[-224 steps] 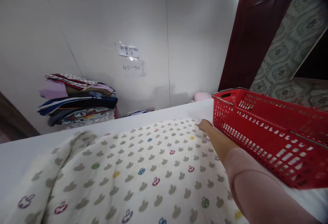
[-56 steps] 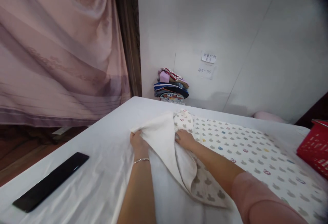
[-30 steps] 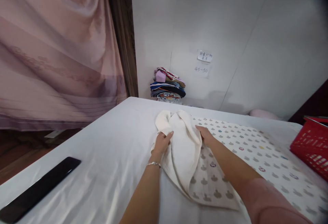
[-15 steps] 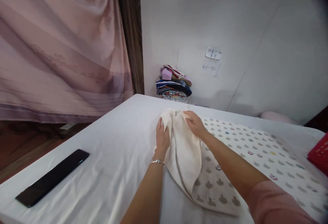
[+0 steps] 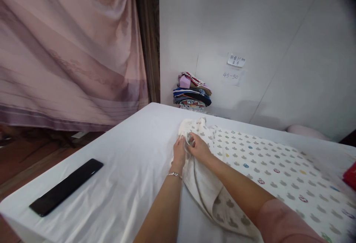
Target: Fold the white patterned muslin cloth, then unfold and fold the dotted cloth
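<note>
A white cloth printed with small grey and coloured bunny shapes spreads over the right half of the white-covered table. Its left end is bunched up, with part of the plain underside turned outward. My left hand, with a bracelet on the wrist, is closed on the left edge of this bunched part. Close beside it, my right hand pinches the same cloth between thumb and fingers. The hands are nearly touching, and a fold stands up between them.
A long black flat object lies on the white table cover at the left. Beyond the far edge is a stack of folded clothes. A pink curtain hangs at the left; a red object sits far right.
My right hand has moved left and nearer, close to my left hand. The far part of the cloth has flopped over, showing its printed side. The view has shifted slightly.
</note>
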Demonstrator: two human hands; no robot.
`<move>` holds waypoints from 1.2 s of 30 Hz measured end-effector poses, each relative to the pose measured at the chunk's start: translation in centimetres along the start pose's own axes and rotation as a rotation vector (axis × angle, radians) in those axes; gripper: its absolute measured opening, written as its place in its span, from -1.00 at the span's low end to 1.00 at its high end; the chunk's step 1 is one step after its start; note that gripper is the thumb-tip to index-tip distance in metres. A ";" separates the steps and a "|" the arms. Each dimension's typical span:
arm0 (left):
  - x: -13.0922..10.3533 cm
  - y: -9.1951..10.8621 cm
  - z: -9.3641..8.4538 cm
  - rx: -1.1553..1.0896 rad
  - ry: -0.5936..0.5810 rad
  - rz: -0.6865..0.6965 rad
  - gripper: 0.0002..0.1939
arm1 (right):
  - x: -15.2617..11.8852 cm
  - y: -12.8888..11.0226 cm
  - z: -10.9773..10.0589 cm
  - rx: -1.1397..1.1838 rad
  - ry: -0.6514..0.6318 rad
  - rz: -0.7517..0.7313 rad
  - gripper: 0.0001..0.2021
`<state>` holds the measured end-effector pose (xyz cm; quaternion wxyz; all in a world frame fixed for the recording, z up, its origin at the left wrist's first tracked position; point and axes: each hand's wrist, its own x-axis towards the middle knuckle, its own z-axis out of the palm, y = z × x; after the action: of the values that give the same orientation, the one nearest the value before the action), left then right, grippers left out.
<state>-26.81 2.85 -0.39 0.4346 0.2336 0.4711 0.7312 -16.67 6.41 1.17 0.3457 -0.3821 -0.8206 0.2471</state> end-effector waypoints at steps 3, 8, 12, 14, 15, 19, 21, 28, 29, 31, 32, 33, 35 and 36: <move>0.0 -0.1 0.0 0.042 -0.065 0.112 -0.73 | 0.8 -0.4 0.2 -0.005 0.064 -0.027 -0.62; 0.4 0.1 -0.1 -0.020 -0.035 0.113 -0.76 | 0.9 -0.7 0.0 0.160 0.115 -0.065 -0.78; 0.4 0.2 -0.2 0.042 -0.014 0.128 -0.80 | 0.4 -1.2 0.3 0.191 0.024 -0.171 -0.77; 0.3 0.2 -0.1 0.069 -0.010 0.146 -0.77 | 0.3 -1.4 0.5 0.188 -0.007 -0.192 -0.75; 0.2 0.2 -0.1 0.075 -0.010 0.155 -0.74 | 0.3 -1.5 0.6 0.183 -0.009 -0.195 -0.75; 0.0 0.3 0.0 0.050 -0.027 0.195 -0.70 | 0.4 -1.9 0.9 0.131 -0.053 -0.231 -0.79; 0.2 0.3 0.0 0.020 -0.021 0.176 -0.72 | 0.3 -2.0 0.9 0.112 -0.100 -0.237 -0.83; 1.3 0.8 -1.1 -0.110 0.148 0.011 -0.75 | -3.1 -1.2 -0.8 0.156 -0.090 -0.276 -0.72; 1.4 1.2 -1.4 -0.112 0.168 0.018 -0.76 | -4.1 -0.8 -1.5 0.150 -0.052 -0.246 -0.73; 1.9 2.3 -2.2 -0.099 0.208 0.043 -0.79 | -6.2 0.1 -3.1 0.142 -0.004 -0.148 -0.75; 2.4 3.2 -2.6 -0.092 0.224 0.055 -0.81 | -7.3 0.6 -4.0 0.140 0.005 -0.085 -0.75; 2.9 4.4 -3.1 -0.086 0.236 0.070 -0.83 | -8.4 1.0 -4.8 0.140 0.002 -0.015 -0.75; 4.6 7.3 -4.4 -0.077 0.256 0.107 -0.87 | -10.6 1.6 -6.2 0.139 -0.034 0.127 -0.73; 5.7 9.0 -5.2 -0.072 0.275 0.136 -0.90 | -11.6 1.7 -6.7 0.137 -0.067 0.182 -0.72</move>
<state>-37.38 3.54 4.91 0.3235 0.1470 0.4827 0.8004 -5.35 -0.93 -0.09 0.3193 -0.4220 -0.7749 0.3457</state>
